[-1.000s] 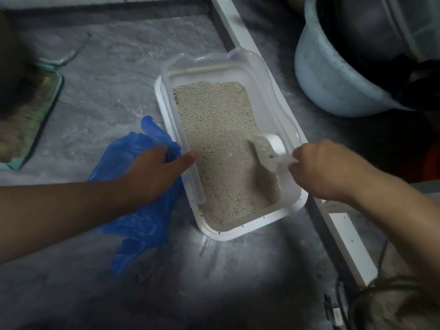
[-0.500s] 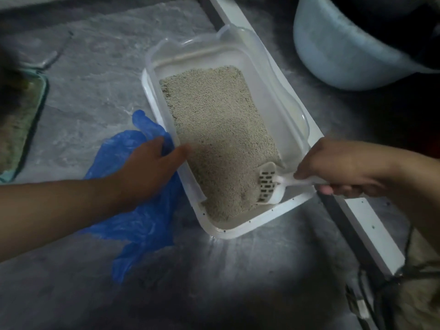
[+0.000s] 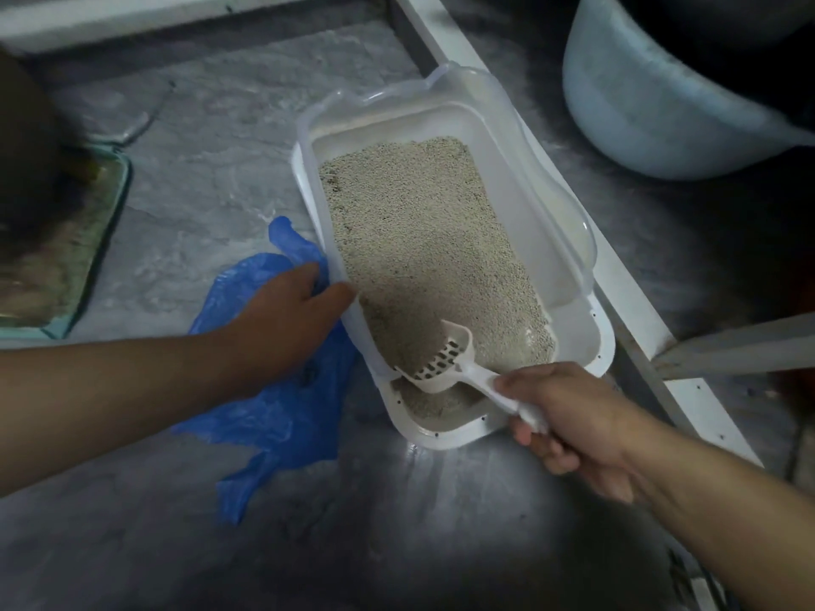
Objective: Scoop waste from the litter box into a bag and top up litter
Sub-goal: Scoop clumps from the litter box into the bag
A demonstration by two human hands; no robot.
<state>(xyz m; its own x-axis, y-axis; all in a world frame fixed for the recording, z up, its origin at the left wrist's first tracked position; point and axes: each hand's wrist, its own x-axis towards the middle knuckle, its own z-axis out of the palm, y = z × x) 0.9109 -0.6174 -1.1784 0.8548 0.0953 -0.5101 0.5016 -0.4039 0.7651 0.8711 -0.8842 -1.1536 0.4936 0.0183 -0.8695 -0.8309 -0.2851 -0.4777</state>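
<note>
Grey stone floor [image 3: 211,178] underneath everything. Pale blue tub [image 3: 652,116] at upper right, well apart from the rest. White plastic litter box [image 3: 586,341] at centre, with beige litter [image 3: 419,240] across most of its bottom. Blue plastic bag [image 3: 264,416] flat on the floor just beside the box's left wall. Left hand [image 3: 282,328] pressed on the bag, fingers [image 3: 300,275] spread apart, thumb against the box rim. Right hand [image 3: 569,416] at the near corner, fingers [image 3: 533,438] clamped on the handle of a white slotted litter scoop [image 3: 445,359], its head down in the litter.
</note>
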